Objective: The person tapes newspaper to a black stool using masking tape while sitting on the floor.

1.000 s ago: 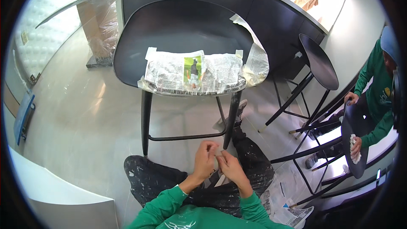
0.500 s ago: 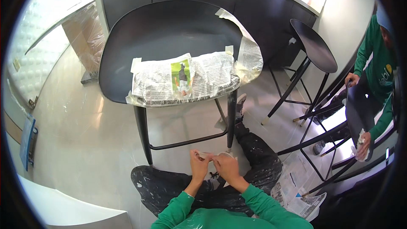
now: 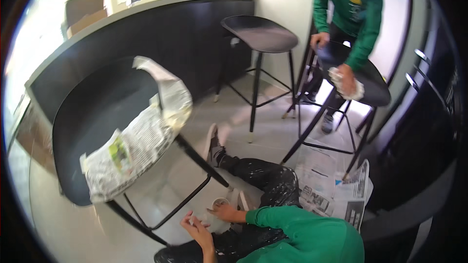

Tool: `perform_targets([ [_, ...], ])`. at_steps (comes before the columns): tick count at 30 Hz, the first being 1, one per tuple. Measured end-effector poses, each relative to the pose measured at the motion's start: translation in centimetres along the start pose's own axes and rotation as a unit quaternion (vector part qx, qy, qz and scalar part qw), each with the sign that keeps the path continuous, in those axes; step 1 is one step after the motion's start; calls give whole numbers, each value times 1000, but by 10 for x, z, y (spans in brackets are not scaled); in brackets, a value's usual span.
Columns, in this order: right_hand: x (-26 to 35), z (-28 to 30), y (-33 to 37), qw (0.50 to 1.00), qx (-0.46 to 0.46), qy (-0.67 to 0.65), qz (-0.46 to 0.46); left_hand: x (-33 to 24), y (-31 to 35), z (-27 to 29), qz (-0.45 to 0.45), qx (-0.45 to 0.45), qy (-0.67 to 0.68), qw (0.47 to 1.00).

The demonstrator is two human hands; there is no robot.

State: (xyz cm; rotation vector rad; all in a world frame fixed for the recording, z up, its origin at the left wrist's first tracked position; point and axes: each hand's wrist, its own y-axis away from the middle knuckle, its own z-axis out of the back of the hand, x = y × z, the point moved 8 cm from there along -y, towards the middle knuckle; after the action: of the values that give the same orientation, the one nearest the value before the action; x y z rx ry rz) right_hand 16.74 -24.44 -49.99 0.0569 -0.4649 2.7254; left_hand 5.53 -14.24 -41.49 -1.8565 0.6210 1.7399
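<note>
My left hand (image 3: pixel 197 229) is raised over my lap with its fingers curled, and a small pale bit shows between the fingertips, too small to name. My right hand (image 3: pixel 226 213) is at a small round tub (image 3: pixel 221 201) on the floor, a finger stretched out beside its rim; whether it touches the contents is unclear. In front of me stands a black bar stool (image 3: pixel 92 97). Newspaper (image 3: pixel 139 143) is taped over its front edge, and a strip of masking paper (image 3: pixel 168 85) runs along its right side.
At the right, a co-worker in green (image 3: pixel 356 14) presses a white cloth (image 3: pixel 347 86) on another black stool (image 3: pixel 360 75). A third stool (image 3: pixel 263 36) stands by the dark counter (image 3: pixel 195 34). Newspaper sheets (image 3: pixel 321 175) lie on the floor near my outstretched leg.
The view has turned to the right. My hands, which were together before, are now apart: the right has gone to the tub, the left stays raised.
</note>
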Motion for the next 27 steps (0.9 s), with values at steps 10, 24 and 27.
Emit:
perform_targets([
  [10, -22, 124, -18, 667, -20, -698, -260, -98, 1, -53, -110, 34, 45, 992],
  [24, -44, 425, -105, 839, -429, -334, -17, -325, -56, -100, -439, 70, -22, 895],
  [27, -72, 503, -148, 803, -507, -314, 20, -379, -105, -93, -427, 57, 56, 901],
])
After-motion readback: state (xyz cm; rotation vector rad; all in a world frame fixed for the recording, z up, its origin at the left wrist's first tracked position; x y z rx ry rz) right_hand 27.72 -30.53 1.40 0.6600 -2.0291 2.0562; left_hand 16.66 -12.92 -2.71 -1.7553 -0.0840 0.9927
